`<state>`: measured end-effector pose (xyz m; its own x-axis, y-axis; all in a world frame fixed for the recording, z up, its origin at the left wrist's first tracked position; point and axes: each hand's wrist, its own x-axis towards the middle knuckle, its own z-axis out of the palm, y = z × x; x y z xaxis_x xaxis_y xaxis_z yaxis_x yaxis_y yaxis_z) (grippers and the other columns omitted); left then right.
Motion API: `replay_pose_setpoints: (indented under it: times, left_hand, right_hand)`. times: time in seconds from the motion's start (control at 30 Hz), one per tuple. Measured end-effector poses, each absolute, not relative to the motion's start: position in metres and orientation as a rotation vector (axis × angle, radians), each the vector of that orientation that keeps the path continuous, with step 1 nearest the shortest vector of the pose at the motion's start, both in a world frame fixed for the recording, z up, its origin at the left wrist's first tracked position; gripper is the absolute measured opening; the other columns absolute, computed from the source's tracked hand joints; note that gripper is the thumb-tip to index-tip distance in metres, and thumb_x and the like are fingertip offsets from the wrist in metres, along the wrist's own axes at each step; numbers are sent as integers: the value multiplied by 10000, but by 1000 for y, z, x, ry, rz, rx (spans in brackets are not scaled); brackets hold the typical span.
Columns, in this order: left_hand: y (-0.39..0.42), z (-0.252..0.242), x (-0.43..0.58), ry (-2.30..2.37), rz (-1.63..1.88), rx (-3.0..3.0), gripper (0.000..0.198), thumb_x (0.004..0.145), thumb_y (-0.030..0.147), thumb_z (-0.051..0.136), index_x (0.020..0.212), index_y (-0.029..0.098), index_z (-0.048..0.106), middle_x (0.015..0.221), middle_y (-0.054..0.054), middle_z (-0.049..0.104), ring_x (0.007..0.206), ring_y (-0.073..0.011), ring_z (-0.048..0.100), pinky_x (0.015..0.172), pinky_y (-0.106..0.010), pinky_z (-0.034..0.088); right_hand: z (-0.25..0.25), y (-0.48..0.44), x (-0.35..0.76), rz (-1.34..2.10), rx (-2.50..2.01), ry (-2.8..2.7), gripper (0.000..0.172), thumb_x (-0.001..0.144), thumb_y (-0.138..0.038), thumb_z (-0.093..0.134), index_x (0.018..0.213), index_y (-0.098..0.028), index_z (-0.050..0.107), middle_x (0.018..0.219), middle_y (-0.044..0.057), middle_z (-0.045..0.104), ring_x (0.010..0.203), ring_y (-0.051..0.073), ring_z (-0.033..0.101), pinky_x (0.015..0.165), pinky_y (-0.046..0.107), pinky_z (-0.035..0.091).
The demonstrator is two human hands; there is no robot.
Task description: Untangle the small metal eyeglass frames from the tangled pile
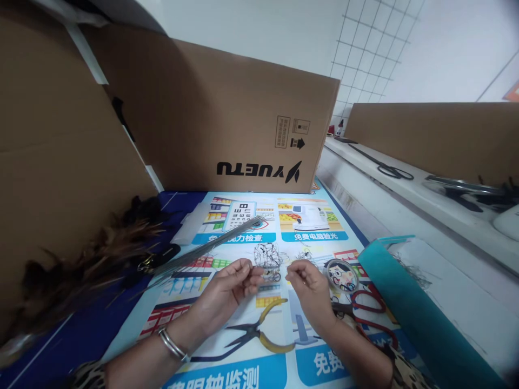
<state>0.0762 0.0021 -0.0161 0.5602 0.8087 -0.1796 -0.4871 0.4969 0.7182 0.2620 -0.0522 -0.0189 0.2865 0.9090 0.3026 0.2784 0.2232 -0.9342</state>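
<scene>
My left hand (237, 282), with a silver bangle (173, 344) at the wrist, is closed in a pinch of thumb and forefinger. Whatever those fingertips hold is too small to make out. Across a narrow gap, my right hand (311, 289) also pinches, its fingertips pointing left; its contents cannot be told either. Just beyond the fingers lies a tangle of thin dark wire pieces (267, 255). Below and between the hands rest open pliers (275, 344) with yellow handles. Red-handled scissors (368, 302) and a round clear dish (341, 275) are beside my right hand.
A bundle of long thin wires (211, 244) slants across the printed mat at left. Brown feathers (93, 254) lie farther left. A teal box (421, 308) bounds the right side. Cardboard (227, 113) walls the back, and a white ledge (381, 162) holds more tools.
</scene>
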Motion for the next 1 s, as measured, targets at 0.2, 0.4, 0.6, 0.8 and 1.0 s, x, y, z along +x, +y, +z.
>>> replay_pose_setpoints:
  times: [0.2,0.4,0.6,0.8,1.0]
  left_hand:
    - [2,-16,75,534,828,644,49,830,160,565,856,146,527,905,-69,624,718,-113,610,623,-203,502]
    - [-1,-17,77,528,788,659,59,829,173,568,863,155,524,860,-54,634,682,-107,603,609,-203,490]
    - [-2,-18,77,530,751,656,51,836,166,555,864,155,513,836,-52,627,665,-104,601,616,-204,480]
    - [-4,-17,78,529,747,656,47,832,163,557,840,151,512,817,-44,610,667,-106,602,606,-194,472]
    - [-3,-17,78,572,778,645,76,799,183,601,825,146,539,799,-40,605,628,-97,575,579,-197,463]
  right_hand:
    - [-24,-54,260,747,-1329,-1211,132,785,-229,558,900,-192,611,804,26,605,724,156,549,657,269,447]
    - [-21,-55,256,962,-1282,-1090,198,763,-292,595,934,-196,625,750,12,593,668,150,535,618,270,431]
    - [-17,-54,254,1163,-1175,-1025,284,731,-274,630,1003,-205,589,637,-43,495,557,103,456,532,234,366]
    - [-18,-54,254,1209,-1134,-994,229,712,-257,651,924,-193,591,582,-66,449,507,80,411,497,213,325]
    - [-17,-53,256,1247,-1110,-940,146,738,-315,636,754,-184,575,567,-56,480,485,75,401,484,208,316]
